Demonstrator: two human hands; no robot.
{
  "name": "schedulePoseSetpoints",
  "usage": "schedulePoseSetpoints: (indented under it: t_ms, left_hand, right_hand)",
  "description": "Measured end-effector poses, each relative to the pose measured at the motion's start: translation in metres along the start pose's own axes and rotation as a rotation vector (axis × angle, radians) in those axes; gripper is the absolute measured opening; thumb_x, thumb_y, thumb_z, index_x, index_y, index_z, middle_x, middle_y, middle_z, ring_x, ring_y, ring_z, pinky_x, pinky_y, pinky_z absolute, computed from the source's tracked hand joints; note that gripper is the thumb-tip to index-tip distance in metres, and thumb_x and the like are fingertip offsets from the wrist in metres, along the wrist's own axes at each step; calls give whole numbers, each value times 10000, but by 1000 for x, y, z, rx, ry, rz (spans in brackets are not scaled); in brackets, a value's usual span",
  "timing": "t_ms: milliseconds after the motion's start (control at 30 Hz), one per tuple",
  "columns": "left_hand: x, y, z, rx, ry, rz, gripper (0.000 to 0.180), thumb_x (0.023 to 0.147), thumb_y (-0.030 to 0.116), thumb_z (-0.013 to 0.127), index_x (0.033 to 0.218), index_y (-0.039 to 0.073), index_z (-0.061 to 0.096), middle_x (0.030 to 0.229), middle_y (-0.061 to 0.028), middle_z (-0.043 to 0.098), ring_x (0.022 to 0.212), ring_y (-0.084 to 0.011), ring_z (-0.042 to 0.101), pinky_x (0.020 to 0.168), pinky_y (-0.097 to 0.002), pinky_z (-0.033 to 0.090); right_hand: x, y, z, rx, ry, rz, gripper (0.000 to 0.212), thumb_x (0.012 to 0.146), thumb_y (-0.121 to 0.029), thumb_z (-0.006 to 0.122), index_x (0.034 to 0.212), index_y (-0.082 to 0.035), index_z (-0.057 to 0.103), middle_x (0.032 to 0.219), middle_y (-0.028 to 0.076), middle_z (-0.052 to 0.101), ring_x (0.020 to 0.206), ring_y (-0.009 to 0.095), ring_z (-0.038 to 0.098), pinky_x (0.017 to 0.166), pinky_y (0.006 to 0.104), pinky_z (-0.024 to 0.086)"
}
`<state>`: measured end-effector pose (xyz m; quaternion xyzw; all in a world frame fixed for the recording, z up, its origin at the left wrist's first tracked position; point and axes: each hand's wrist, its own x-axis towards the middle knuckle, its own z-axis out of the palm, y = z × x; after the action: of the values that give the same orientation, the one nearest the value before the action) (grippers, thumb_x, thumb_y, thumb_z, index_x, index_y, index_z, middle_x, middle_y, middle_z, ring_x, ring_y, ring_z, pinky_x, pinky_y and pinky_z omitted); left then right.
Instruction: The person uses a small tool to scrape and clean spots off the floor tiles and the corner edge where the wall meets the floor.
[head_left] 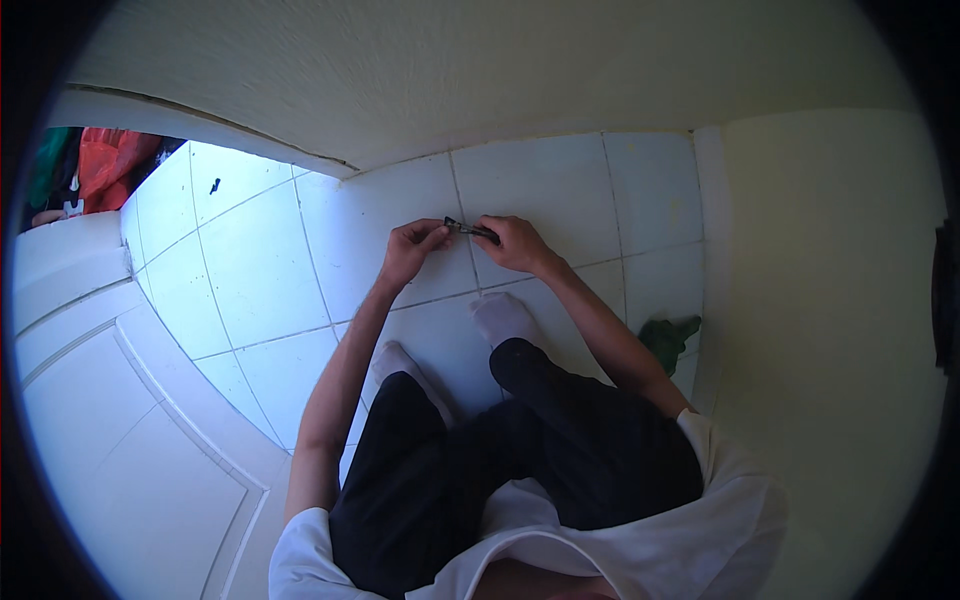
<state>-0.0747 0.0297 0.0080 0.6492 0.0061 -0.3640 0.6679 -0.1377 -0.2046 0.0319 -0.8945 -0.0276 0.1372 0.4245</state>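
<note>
Starting far left of the dark slim tool [478, 231], and slightly beyond it: on to a green bundle [47, 168], then straight to a crumpled red bag [110, 165]. Nearer than the tool, well to its left, a white panelled door [130, 440]. Across to pale floor tiles [255, 265], running beneath the tool, with a small dark scrap [215, 186] lying well off to its left. Closer in, below the tool and a little left, a pale-socked left foot [396, 360].

Now the left hand [413, 248]: curled in, right up at the tool's left end, thumb foremost; cannot tell whether pinching the tool or something tiny there. And here, dead centre, the tool itself, up off the tiles. Below it, a right foot [500, 318], pale-socked too. At its right end, the right hand [517, 243], wrapped firmly round it. Further right of the tool and nearer, a crumpled green cloth [664, 345].
</note>
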Motion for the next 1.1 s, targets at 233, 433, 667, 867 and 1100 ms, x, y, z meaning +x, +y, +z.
schedulePoseSetpoints:
  t_ms: [233, 433, 667, 867, 1100]
  left_hand:
    - [3, 3, -3, 145, 63, 92, 201, 980, 125, 712, 1094, -36, 752, 915, -77, 765, 816, -111, 695, 810, -272, 580]
    - [0, -2, -17, 246, 160, 123, 207, 1010, 117, 669, 1134, -33, 740, 950, -79, 766, 819, -115, 699, 789, -272, 582]
    - [-4, -14, -21, 335, 159, 244, 195, 1016, 50, 608, 1154, -29, 721, 962, -97, 776, 810, -128, 723, 740, -274, 586]
    - [-4, -14, -16, 498, 193, 361, 176, 991, 75, 612, 1118, 50, 731, 933, -103, 756, 759, -180, 726, 717, -314, 579]
    - [-8, -13, -18, 634, 208, 443, 146, 972, 98, 626, 1072, 69, 729, 970, -104, 739, 804, -250, 730, 725, -346, 569]
  right_hand:
    - [4, 2, -1, 7, 125, -129, 255, 951, -177, 676, 1168, -44, 698, 941, 166, 712, 846, 336, 701, 769, 431, 554]
    - [23, 11, -43, -376, 310, -25, 317, 929, -65, 626, 1236, -74, 704, 1033, 133, 656, 909, 321, 686, 782, 438, 574]
    - [69, 28, -63, -483, 206, -42, 457, 870, 24, 599, 1296, -113, 694, 1050, 135, 649, 951, 313, 683, 785, 452, 577]
    - [93, 13, -32, -447, 127, -132, 440, 858, 24, 600, 1254, -127, 720, 1003, 150, 683, 909, 334, 700, 792, 467, 575]
    - [75, -28, -67, -633, -110, 157, 278, 835, 2, 637, 1065, -88, 764, 978, 166, 733, 917, 346, 721, 791, 472, 581]
